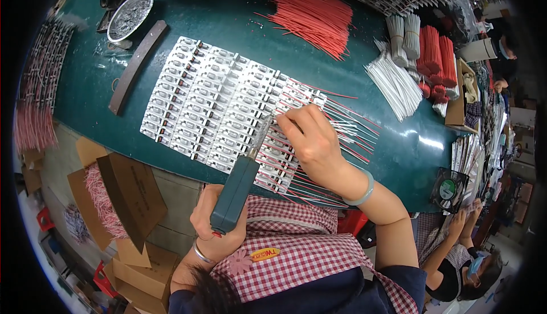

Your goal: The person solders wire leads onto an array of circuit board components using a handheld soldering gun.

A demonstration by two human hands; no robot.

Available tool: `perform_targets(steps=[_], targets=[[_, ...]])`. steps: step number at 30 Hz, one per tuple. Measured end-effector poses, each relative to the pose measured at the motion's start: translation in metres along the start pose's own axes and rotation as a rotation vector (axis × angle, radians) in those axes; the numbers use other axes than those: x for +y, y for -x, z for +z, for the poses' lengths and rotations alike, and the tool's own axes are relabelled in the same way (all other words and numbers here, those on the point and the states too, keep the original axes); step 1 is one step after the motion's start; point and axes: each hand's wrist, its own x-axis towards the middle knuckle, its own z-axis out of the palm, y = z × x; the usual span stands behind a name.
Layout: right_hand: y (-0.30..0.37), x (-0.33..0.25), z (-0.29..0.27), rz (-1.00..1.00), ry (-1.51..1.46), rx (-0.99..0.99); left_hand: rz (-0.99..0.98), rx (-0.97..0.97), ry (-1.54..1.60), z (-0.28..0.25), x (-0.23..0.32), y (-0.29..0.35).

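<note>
Left hand [219, 223] clamped on teal soldering iron [236, 191], tip at white component strips [219, 106]. Right hand [310, 140], fingers together, pinning red and white wires [347, 137] beneath. Soldering step judged underway; next joint needs steady tip contact.

Green bench [216, 18], loaded.
White parts [211, 103] in rows, red wires [313, 15], white wires [393, 83], metal dish [130, 15], brown strip [137, 66].
</note>
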Motion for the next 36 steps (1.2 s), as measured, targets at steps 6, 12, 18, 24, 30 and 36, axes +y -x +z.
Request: perform_targets(steps=[6,12,18,24,30,36], targets=[[0.0,0.0,0.0,0.005,-0.004,0.0,-0.021,0.002,0.0,-0.004,0.004,0.0],[0.001,0.0,0.001,0.002,0.007,0.009,0.005,-0.004,0.018,-0.002,0.001,0.0],[0.0,-0.001,0.001,0.004,0.012,0.014,-0.007,-0.006,-0.004,-0.003,0.0,0.002],[-0.001,-0.002,0.001,0.006,0.02,0.022,0.011,0.04,-0.011,0.002,0.001,0.0],[0.0,-0.001,0.002,0.003,0.021,0.021,-0.018,0.032,0.02,0.001,0.001,0.002],[0.0,-0.002,0.002,0.0,0.038,0.022,-0.053,0.092,0.028,-0.004,-0.002,0.01]])
